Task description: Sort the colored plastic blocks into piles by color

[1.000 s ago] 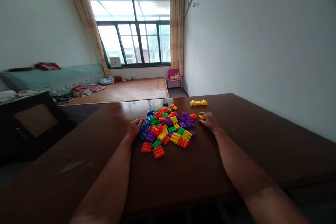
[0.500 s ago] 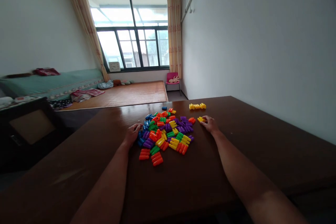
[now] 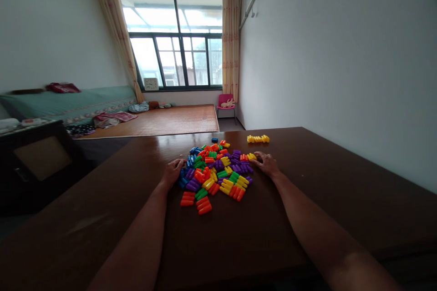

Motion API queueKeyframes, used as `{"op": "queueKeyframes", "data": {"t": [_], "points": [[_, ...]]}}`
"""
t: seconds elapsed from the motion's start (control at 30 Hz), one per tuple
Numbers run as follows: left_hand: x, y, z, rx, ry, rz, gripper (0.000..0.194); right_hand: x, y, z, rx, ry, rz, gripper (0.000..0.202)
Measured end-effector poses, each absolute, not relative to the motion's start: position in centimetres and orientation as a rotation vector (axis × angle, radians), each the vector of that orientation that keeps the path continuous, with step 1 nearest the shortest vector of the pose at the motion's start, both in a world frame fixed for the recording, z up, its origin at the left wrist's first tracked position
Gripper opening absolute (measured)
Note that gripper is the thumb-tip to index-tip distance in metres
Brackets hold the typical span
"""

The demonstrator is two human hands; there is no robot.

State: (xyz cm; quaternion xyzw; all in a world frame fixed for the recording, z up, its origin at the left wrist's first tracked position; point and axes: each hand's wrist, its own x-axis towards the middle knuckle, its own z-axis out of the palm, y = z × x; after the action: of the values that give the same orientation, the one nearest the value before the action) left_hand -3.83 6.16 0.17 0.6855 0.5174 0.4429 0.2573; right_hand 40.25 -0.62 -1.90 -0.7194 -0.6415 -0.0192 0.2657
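Note:
A heap of colourful plastic building blocks (image 3: 208, 171) in orange, yellow, green, purple and blue lies on the dark brown table (image 3: 232, 241). At the heap's left side rests my left hand (image 3: 173, 171), fingers stretched toward the blue blocks (image 3: 184, 182) and apparently holding nothing. My right hand (image 3: 268, 163) is at the opposite side, thumb and fingers closed around the right end of a yellow building block (image 3: 251, 157). That block sits right beside an orange block (image 3: 243, 157) at the edge of the heap.
A row of joined yellow blocks (image 3: 258, 138) lies near the table's far edge. One small blue block (image 3: 214, 140) is behind the heap. Past the table are a bed platform (image 3: 184, 118), a pink chair (image 3: 226, 99) and a dark cabinet (image 3: 37, 163). A wall (image 3: 334, 63) runs along the right.
My right hand has moved left with the yellow block, bringing it up against the orange block. The orange block has shifted slightly left. My left hand stays about where it was.

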Motion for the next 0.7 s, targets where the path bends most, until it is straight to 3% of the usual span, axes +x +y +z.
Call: {"op": "queueKeyframes", "data": {"t": [0.37,0.7], "points": [[-4.0,6.3,0.0,1.869,1.395,1.168,0.047,41.9,3.5,-1.9,-2.020,-1.563,0.079,0.027],[-4.1,6.4,0.1,1.824,1.383,1.163,0.045,43.7,9.0,-2.2,-2.148,-1.498,-0.126,0.034]]}}
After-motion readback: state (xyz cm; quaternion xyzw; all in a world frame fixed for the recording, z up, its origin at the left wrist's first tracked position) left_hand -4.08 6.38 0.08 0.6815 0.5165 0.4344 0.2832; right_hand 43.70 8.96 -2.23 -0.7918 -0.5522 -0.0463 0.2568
